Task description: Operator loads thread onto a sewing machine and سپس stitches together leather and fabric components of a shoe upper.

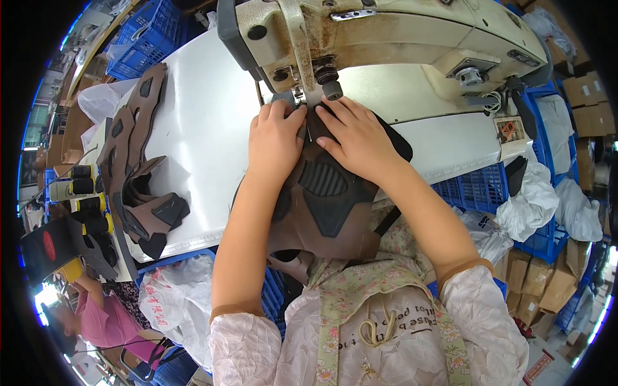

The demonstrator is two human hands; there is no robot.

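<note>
A brown and black shoe upper (325,186) with a ribbed dark panel lies under the sewing machine (386,48); its near end hangs over the table edge against my apron. At its far end, close to the metal presser foot (298,95), my left hand (273,138) is closed, thumb and bent fingers pinching the material. My right hand (360,138) rests on the upper's right side, fingers stretched and spread, with the thumb pointing at the seam line. The needle point and the far edge of the upper are partly hidden by fingers and the machine head.
More brown uppers (135,154) lie stacked on the white table (206,83) at left. Thread spools (84,186) stand beyond them. A blue crate (473,186) and white plastic bags (531,202) sit at right. Another person in a pink top (109,315) is at lower left.
</note>
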